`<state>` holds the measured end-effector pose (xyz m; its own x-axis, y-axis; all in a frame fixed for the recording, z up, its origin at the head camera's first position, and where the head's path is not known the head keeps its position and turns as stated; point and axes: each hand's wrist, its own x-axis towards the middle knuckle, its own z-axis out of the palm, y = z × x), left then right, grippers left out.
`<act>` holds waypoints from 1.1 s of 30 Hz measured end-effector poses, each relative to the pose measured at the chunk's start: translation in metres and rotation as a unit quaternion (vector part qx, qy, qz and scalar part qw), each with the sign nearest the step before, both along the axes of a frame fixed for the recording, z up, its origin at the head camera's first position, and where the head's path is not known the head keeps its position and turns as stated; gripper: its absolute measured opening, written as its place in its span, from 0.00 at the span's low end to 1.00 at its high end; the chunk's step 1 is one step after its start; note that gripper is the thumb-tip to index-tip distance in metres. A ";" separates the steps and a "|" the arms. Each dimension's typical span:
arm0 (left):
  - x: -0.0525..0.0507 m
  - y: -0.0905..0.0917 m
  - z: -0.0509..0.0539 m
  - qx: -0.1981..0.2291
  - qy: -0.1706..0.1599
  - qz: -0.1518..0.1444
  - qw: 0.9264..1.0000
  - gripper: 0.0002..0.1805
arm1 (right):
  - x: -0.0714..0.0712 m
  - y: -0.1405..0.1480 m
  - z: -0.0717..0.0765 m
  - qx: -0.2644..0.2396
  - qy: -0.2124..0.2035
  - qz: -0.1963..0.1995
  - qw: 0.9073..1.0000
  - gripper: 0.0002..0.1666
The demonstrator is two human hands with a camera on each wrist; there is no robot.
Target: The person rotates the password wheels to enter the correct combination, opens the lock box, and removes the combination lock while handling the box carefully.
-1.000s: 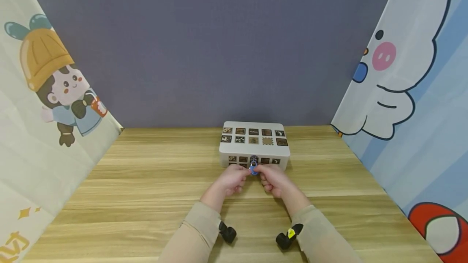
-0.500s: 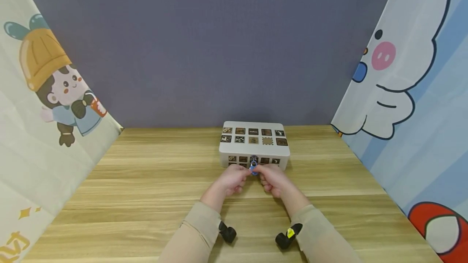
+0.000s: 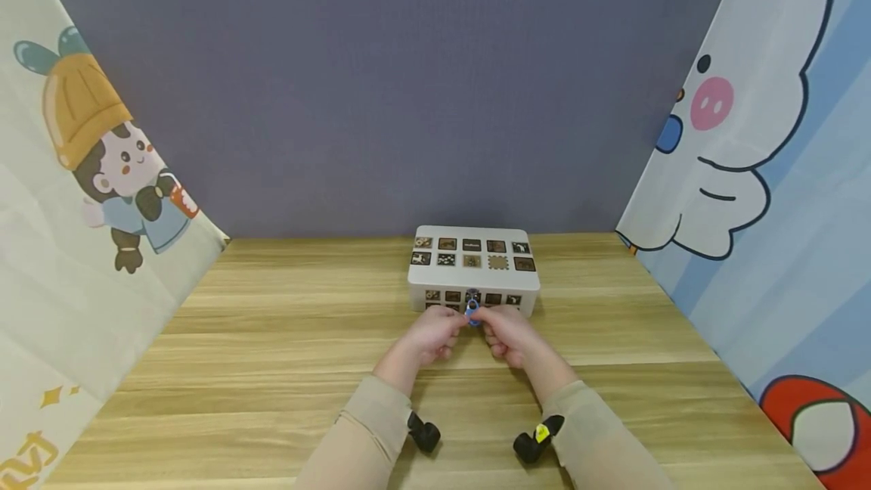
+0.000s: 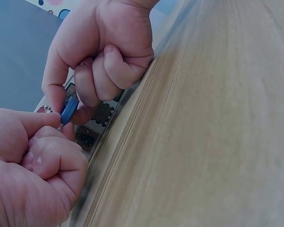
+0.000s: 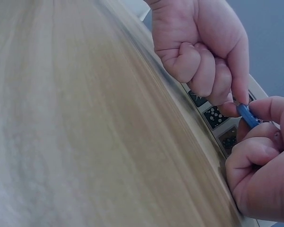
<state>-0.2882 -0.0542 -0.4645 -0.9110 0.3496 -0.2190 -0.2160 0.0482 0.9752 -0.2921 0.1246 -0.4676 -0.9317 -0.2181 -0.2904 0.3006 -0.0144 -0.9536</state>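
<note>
A small blue padlock (image 3: 472, 311) hangs at the latch on the front of a white box (image 3: 469, 277), whose lid is down. Square dark and brown pictures cover the box's lid and front. My left hand (image 3: 431, 331) pinches the padlock's left side between thumb and forefinger, other fingers curled in. From the other side my right hand (image 3: 513, 333) pinches the same padlock. In the left wrist view the padlock (image 4: 69, 111) sits between both sets of fingertips. The right wrist view shows the padlock's blue edge (image 5: 247, 116); the fingers hide much of its body.
The box stands near the back edge of a wood-grain table (image 3: 306, 339). A grey panel (image 3: 408, 97) rises behind it. Printed cloth walls stand left (image 3: 41, 248) and right (image 3: 782, 278). Black wrist cameras (image 3: 426, 435) hang beneath the beige sleeves.
Both hands keep their pinch on the padlock, with hardly any shift. The box has stayed in place.
</note>
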 end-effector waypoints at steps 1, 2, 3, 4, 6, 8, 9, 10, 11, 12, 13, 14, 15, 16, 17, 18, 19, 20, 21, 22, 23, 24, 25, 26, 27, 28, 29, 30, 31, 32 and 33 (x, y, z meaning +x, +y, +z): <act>0.001 0.000 0.000 0.000 0.001 0.000 1.000 0.16 | 0.000 0.000 0.000 0.000 0.000 0.000 1.000 0.11; 0.001 0.000 0.001 0.000 0.000 0.000 1.000 0.16 | 0.000 0.000 0.000 -0.001 -0.001 0.000 1.000 0.11; 0.002 0.000 0.001 -0.001 0.002 0.000 1.000 0.16 | 0.000 0.000 0.000 0.000 -0.001 0.000 1.000 0.11; 0.002 0.000 0.001 -0.001 0.002 0.000 1.000 0.16 | 0.000 0.000 0.000 0.000 -0.001 0.000 1.000 0.10; 0.003 0.000 0.002 -0.001 0.002 0.001 1.000 0.16 | 0.000 0.000 0.000 0.001 -0.001 -0.001 1.000 0.10; 0.003 0.000 0.002 0.000 0.002 0.002 1.000 0.15 | 0.001 -0.001 0.001 0.003 0.001 0.000 1.000 0.10; 0.003 0.000 0.002 0.000 0.002 0.002 1.000 0.15 | 0.001 -0.001 0.001 0.004 0.001 0.000 1.000 0.10; 0.003 0.000 0.002 0.001 0.002 0.002 1.000 0.15 | 0.002 -0.001 0.001 0.004 0.001 -0.001 1.000 0.10; 0.003 0.000 0.002 0.002 0.001 0.002 1.000 0.15 | 0.002 -0.001 0.001 0.005 0.002 -0.001 1.000 0.11; 0.003 0.000 0.002 0.003 0.001 0.002 1.000 0.15 | 0.002 -0.001 0.001 0.005 0.003 -0.001 1.000 0.11; 0.003 0.000 0.002 0.003 0.000 0.001 1.000 0.15 | 0.002 -0.001 0.001 0.005 0.003 -0.001 1.000 0.11; 0.003 0.000 0.002 0.003 0.000 0.001 1.000 0.15 | 0.002 -0.001 0.001 0.005 0.003 -0.001 1.000 0.11; 0.003 0.000 0.002 0.002 0.000 0.002 1.000 0.15 | 0.002 -0.001 0.001 0.006 0.003 -0.001 1.000 0.11; 0.003 0.000 0.002 0.002 0.000 0.001 1.000 0.15 | 0.002 -0.001 0.001 0.005 0.002 -0.001 1.000 0.11; 0.003 0.000 0.002 0.002 0.000 -0.001 1.000 0.15 | 0.002 -0.001 0.000 0.005 0.002 0.000 1.000 0.11; 0.003 0.000 0.002 0.002 0.000 -0.003 1.000 0.16 | 0.001 -0.001 0.000 0.004 0.001 0.000 1.000 0.11; 0.003 0.000 0.002 0.000 0.003 -0.004 1.000 0.16 | 0.001 -0.001 0.000 0.004 0.000 0.000 1.000 0.11; 0.002 0.000 0.002 -0.001 0.004 -0.005 1.000 0.16 | 0.000 -0.001 -0.001 0.003 0.000 0.000 1.000 0.11; 0.002 0.000 0.002 -0.002 0.006 -0.006 1.000 0.16 | 0.000 -0.001 -0.001 0.003 0.000 0.001 1.000 0.11; 0.002 0.000 0.002 -0.003 0.007 -0.008 1.000 0.16 | 0.000 -0.001 -0.001 0.003 0.000 0.001 1.000 0.11; 0.002 0.001 0.002 -0.004 0.008 -0.007 1.000 0.16 | -0.001 -0.001 -0.002 0.003 0.000 0.001 1.000 0.11; 0.001 0.001 0.002 -0.006 0.008 -0.007 1.000 0.16 | -0.001 -0.001 -0.002 0.003 -0.001 0.001 1.000 0.11; 0.001 0.001 0.002 -0.008 0.010 -0.006 1.000 0.16 | -0.001 -0.001 -0.002 0.003 0.000 0.000 1.000 0.11; 0.001 0.001 0.002 -0.008 0.009 -0.006 1.000 0.16 | -0.001 -0.001 -0.002 0.004 0.001 0.000 1.000 0.11; 0.000 0.001 0.001 -0.008 0.010 -0.006 1.000 0.16 | -0.001 -0.001 -0.002 0.004 0.001 0.000 1.000 0.11; 0.000 0.000 0.001 -0.008 0.012 -0.007 1.000 0.16 | -0.001 -0.001 -0.002 0.004 0.002 0.000 1.000 0.11; -0.001 0.000 0.001 -0.009 0.012 -0.007 1.000 0.16 | -0.002 -0.002 -0.002 0.005 0.003 -0.001 1.000 0.11; -0.001 0.000 0.000 -0.009 0.013 -0.007 1.000 0.16 | -0.002 -0.002 -0.002 0.006 0.003 -0.001 1.000 0.11; -0.002 0.000 0.000 -0.010 0.013 -0.007 1.000 0.16 | -0.002 -0.002 -0.002 0.007 0.002 -0.001 1.000 0.11; -0.002 0.000 0.000 -0.011 0.013 -0.007 1.000 0.16 | -0.002 -0.002 -0.002 0.008 0.002 -0.001 1.000 0.12; -0.002 0.000 0.000 -0.012 0.013 -0.006 1.000 0.16 | -0.002 -0.002 -0.002 0.009 0.002 -0.001 1.000 0.12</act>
<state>-0.2905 -0.0544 -0.4649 -0.9119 0.3562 -0.2038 -0.1900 0.0738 0.9790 -0.2944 0.1223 -0.4698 -0.9334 -0.2118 -0.2897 0.2959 0.0024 -0.9552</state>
